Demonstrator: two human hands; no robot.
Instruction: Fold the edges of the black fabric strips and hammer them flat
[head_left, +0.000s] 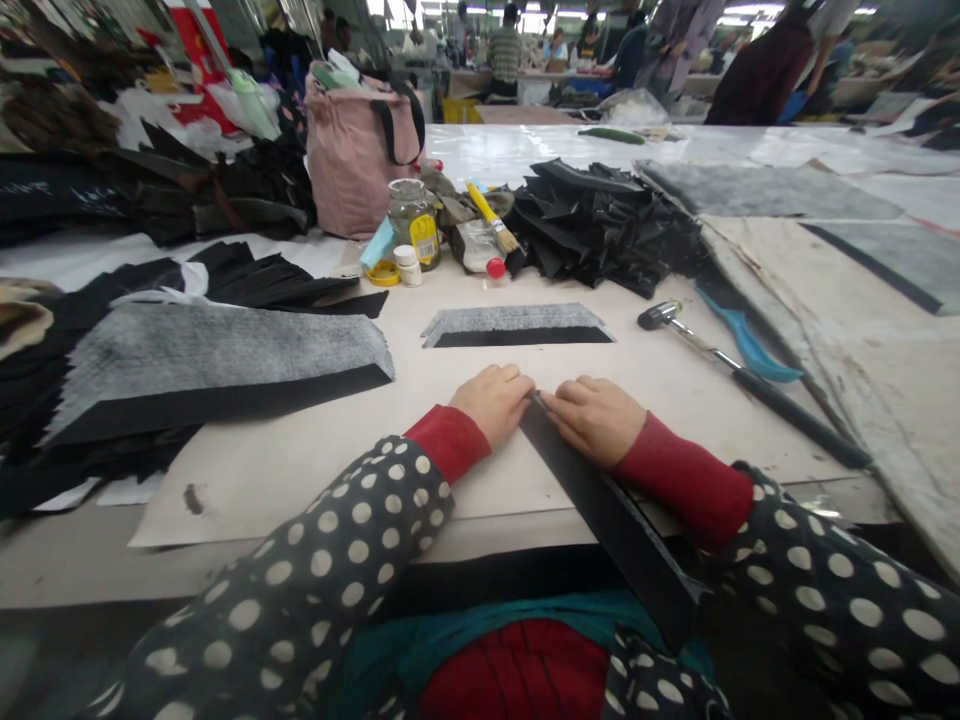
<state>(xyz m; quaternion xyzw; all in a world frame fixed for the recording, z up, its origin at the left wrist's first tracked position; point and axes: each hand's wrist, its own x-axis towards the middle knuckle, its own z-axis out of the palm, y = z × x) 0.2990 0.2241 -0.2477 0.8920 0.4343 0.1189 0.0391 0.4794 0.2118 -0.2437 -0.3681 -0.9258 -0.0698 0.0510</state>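
Note:
A long black strip of fabric or leather [592, 480] runs from between my hands down over the table's front edge toward my lap. At its far end my left hand [493, 402] pinches the tip, fingers closed. My right hand [596, 415] grips the same end from the other side, its fingers bent over the strip's right edge. The fingertips of both hands nearly meet there. Just beyond them lies a flat grey piece with a black border [521, 325]. A larger grey piece with a black band [225, 350] rests on dark pieces to the left.
A hammer [750, 380] and a blue curved piece [754, 345] lie to the right. Behind stand a glass jar [414, 225], a white bottle [407, 266], a yellow brush [491, 215], a heap of black scraps [607, 225] and a pink bag [352, 150]. People work in the background.

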